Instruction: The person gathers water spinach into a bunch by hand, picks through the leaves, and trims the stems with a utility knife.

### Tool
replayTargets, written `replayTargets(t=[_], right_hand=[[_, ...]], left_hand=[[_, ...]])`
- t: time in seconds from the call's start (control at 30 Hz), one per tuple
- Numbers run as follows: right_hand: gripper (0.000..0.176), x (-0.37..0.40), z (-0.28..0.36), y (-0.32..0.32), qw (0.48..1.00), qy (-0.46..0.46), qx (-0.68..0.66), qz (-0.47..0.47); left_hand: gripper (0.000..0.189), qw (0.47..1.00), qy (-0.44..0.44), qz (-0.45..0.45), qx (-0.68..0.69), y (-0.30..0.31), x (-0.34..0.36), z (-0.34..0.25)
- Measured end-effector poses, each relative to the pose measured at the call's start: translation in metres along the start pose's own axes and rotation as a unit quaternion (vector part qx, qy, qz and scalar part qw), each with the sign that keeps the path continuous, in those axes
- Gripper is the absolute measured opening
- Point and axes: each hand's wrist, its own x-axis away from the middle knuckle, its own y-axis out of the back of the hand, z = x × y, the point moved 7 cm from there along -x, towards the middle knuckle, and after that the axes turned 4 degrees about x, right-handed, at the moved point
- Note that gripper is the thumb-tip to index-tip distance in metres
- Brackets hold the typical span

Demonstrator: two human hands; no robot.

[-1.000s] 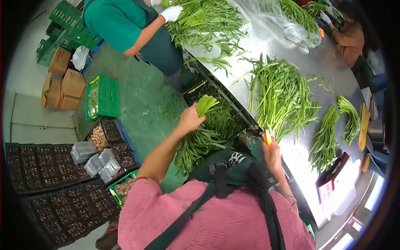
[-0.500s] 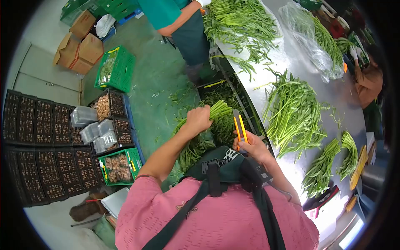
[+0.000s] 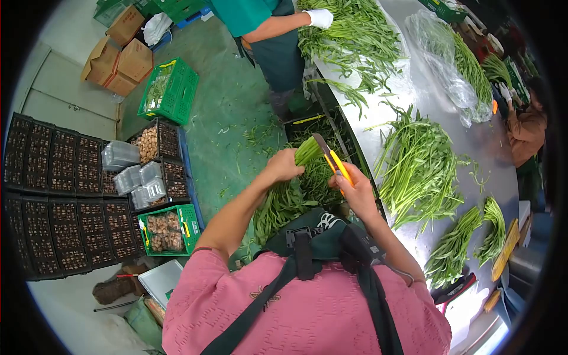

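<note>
My left hand [image 3: 283, 165] is wrapped round a bunch of water spinach [image 3: 307, 151], its stem ends pointing up and right, its leaves hanging down by my apron. In my right hand [image 3: 355, 186] is a yellow utility knife [image 3: 335, 161] with the blade out. The blade lies right at the stem ends of the bunch. Below both hands, loose greens [image 3: 319, 180] fill a dark bin [image 3: 354, 142] beside the table.
On the metal table [image 3: 435, 106] to my right lie a large loose pile of greens [image 3: 417, 165] and two smaller bunches [image 3: 452, 245]. A co-worker's gloved hand [image 3: 320, 18] rests at another pile. Crates [image 3: 170, 92] stand on the left floor.
My right hand has brought the knife up and left, from beside the bunch to its stem ends. The bunch now points more steeply upward. The co-worker's gloved hand has moved onto the far pile.
</note>
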Motion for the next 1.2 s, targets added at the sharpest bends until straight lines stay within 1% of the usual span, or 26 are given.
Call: replayTargets(t=[0.07, 0.1, 0.13, 0.17, 0.2, 0.23, 0.27, 0.3, 0.33, 0.37, 0.4, 0.43, 0.47, 0.5, 0.53, 0.57, 0.6, 0.67, 0.7, 0.73, 0.87, 0.93, 1.07, 1.13, 1.17, 1.2], right_hand=[[0.027, -0.007, 0.002, -0.011, 0.997, 0.055, -0.059, 0.018], [0.030, -0.011, 0.003, -0.013, 0.995, 0.087, 0.034, 0.027], [0.030, -0.010, 0.002, -0.012, 0.995, 0.086, 0.034, 0.027], [0.030, -0.010, -0.002, -0.010, 0.993, 0.064, 0.096, 0.017], [0.030, -0.010, -0.002, -0.010, 0.987, 0.042, 0.157, 0.007], [0.029, -0.009, -0.005, -0.009, 0.988, 0.045, 0.146, -0.018], [0.029, -0.009, -0.003, -0.008, 0.988, 0.046, 0.147, -0.017], [0.028, -0.008, 0.003, -0.005, 0.976, 0.060, 0.206, -0.036], [0.026, -0.007, 0.007, -0.003, 0.960, 0.074, 0.263, -0.055], [0.026, -0.009, 0.006, -0.003, 0.960, 0.074, 0.264, -0.054], [0.026, -0.009, 0.018, -0.007, 0.936, 0.168, 0.301, -0.069], [0.025, -0.006, 0.030, -0.011, 0.902, 0.260, 0.335, -0.083], [0.025, -0.009, 0.032, -0.010, 0.901, 0.261, 0.336, -0.083], [0.026, -0.010, 0.035, -0.011, 0.890, 0.270, 0.361, -0.074], [0.027, -0.012, 0.037, -0.013, 0.877, 0.279, 0.386, -0.066], [0.027, -0.014, 0.037, -0.013, 0.877, 0.278, 0.386, -0.066], [0.028, -0.017, 0.036, -0.014, 0.871, 0.272, 0.403, -0.070], [0.029, -0.022, 0.033, -0.013, 0.864, 0.266, 0.421, -0.074], [0.027, -0.024, 0.028, -0.016, 0.867, 0.267, 0.418, -0.055], [0.025, -0.027, 0.024, -0.018, 0.869, 0.268, 0.414, -0.036], [0.021, -0.032, 0.017, -0.020, 0.874, 0.256, 0.412, -0.029], [0.021, -0.033, 0.016, -0.022, 0.877, 0.284, 0.387, -0.032], [0.018, -0.045, -0.012, -0.018, 0.883, 0.263, 0.387, -0.038], [0.016, -0.055, -0.050, -0.011, 0.903, 0.195, 0.383, -0.012], [0.020, -0.060, -0.082, -0.004, 0.905, 0.072, 0.418, 0.029], [0.024, -0.060, -0.106, 0.004, 0.914, 0.052, 0.401, 0.031]], left_hand=[[0.026, 0.983, -0.024, 0.073, 0.168, -0.010, -0.009, 0.010], [0.026, 0.983, -0.024, 0.074, 0.168, -0.006, -0.009, 0.008], [0.023, 0.964, -0.001, 0.107, 0.241, -0.007, -0.009, 0.008], [0.020, 0.939, 0.023, 0.139, 0.313, -0.008, -0.007, 0.007], [0.020, 0.939, 0.023, 0.139, 0.313, -0.004, -0.007, 0.005], [0.018, 0.925, 0.027, 0.153, 0.346, -0.003, -0.005, 0.003], [0.016, 0.910, 0.030, 0.168, 0.378, -0.002, -0.004, 0.002], [0.016, 0.910, 0.030, 0.166, 0.379, -0.003, -0.005, 0.005], [0.017, 0.886, 0.024, 0.176, 0.429, -0.007, -0.006, 0.008], [0.018, 0.859, 0.016, 0.186, 0.477, -0.010, -0.008, 0.009], [0.018, 0.859, 0.016, 0.185, 0.477, -0.010, -0.008, 0.012], [0.021, 0.841, -0.001, 0.200, 0.502, -0.011, -0.007, 0.011], [0.024, 0.822, -0.019, 0.216, 0.526, -0.012, -0.006, 0.010], [0.024, 0.822, -0.020, 0.215, 0.526, -0.010, -0.004, 0.006], [0.027, 0.804, -0.018, 0.223, 0.550, -0.009, 0.001, 0.002], [0.030, 0.785, -0.015, 0.232, 0.574, -0.009, 0.005, -0.002], [0.030, 0.785, -0.015, 0.232, 0.574, -0.008, 0.007, -0.005], [0.032, 0.757, -0.044, 0.259, 0.598, -0.007, 0.012, -0.015], [0.032, 0.757, -0.044, 0.259, 0.598, -0.007, 0.014, -0.016], [0.032, 0.743, -0.045, 0.274, 0.608, -0.009, 0.016, -0.019], [0.032, 0.704, -0.043, 0.315, 0.635, -0.016, 0.020, -0.020], [0.031, 0.709, -0.043, 0.318, 0.628, -0.015, 0.023, -0.024], [0.028, 0.716, -0.030, 0.321, 0.619, -0.015, 0.025, -0.023], [0.027, 0.710, -0.033, 0.323, 0.625, -0.014, 0.026, -0.016], [0.026, 0.704, -0.035, 0.324, 0.631, -0.013, 0.027, -0.012], [0.026, 0.705, -0.035, 0.323, 0.630, -0.011, 0.030, -0.012]])
